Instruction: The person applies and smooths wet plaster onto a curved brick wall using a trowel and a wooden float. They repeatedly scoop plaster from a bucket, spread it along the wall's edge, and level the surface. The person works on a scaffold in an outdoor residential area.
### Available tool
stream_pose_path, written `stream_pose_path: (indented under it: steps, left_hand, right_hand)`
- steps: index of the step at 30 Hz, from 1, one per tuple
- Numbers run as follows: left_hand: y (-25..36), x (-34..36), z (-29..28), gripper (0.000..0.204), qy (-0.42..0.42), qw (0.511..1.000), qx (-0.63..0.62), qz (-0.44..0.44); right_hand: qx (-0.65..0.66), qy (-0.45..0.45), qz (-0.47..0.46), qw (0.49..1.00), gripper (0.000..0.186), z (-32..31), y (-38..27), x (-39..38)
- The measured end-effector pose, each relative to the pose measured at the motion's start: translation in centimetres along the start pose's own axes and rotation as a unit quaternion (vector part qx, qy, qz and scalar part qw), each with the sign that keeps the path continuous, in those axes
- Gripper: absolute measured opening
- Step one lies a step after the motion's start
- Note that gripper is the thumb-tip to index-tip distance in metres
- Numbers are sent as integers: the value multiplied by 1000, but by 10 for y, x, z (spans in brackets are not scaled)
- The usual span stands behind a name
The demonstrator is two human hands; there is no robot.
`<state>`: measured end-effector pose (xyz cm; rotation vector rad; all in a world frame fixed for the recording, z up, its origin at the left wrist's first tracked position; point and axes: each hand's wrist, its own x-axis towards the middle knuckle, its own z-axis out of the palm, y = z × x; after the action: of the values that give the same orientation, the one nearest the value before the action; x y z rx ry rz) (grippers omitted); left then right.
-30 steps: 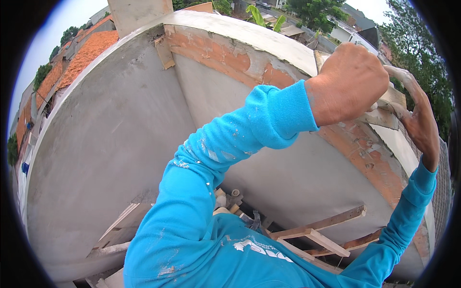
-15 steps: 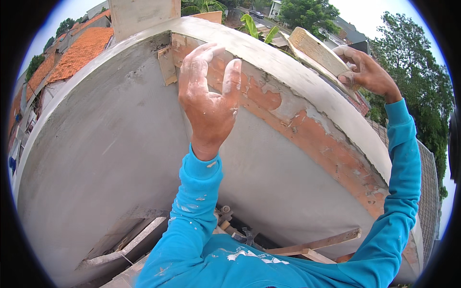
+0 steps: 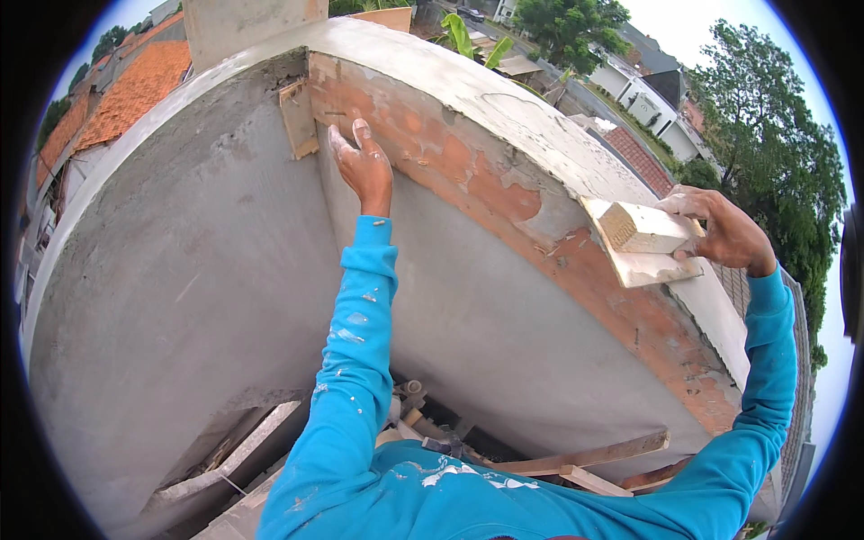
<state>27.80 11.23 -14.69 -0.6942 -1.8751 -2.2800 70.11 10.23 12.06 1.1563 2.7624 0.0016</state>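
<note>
My right hand [image 3: 724,229] is closed round the block handle of a wooden plastering float [image 3: 643,227]. The float lies tilted over the outer edge of the wall's pale plastered top [image 3: 504,94], part of its board jutting past that edge. My left hand [image 3: 363,171], dusted white, is raised with thumb and fingers apart and nothing in it. It shows in front of the rough strip of bare orange-red brick [image 3: 490,184] below the wall top; whether it touches the strip I cannot tell. Close to it, a small wooden piece [image 3: 298,120] sits in the wall's inner corner.
Smooth grey plastered walls [image 3: 198,234] meet in the corner before me. Low down lie wooden planks [image 3: 594,454] and, left, an opening [image 3: 229,450] in the wall. A grey upright block [image 3: 252,27] rises at the far left. Tiled roofs [image 3: 135,94] and trees [image 3: 765,135] stand beyond.
My right hand has brought the float down and nearer, from above the wall top onto its edge. My left hand has moved forward, away from me, and turned, still open.
</note>
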Motion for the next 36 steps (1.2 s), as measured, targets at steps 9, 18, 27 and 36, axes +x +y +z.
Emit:
stream_pose_path:
  steps: [9, 18, 27, 36]
  left_hand:
    - [-4, 30, 37, 71, 88, 995, -31, -44]
    - [0, 23, 51, 65, 138, 989, -53, -22]
    - [2, 24, 47, 57, 137, 988, -64, -6]
    - [1, 24, 48, 55, 136, 986, -95, -3]
  right_hand:
    - [343, 168, 17, 924, 105, -14, 34, -21]
    - [538, 149, -110, 822, 55, -53, 9, 208]
    - [178, 31, -214, 960, 73, -66, -117, 405]
    - [160, -16, -347, 924, 47, -55, -174, 497]
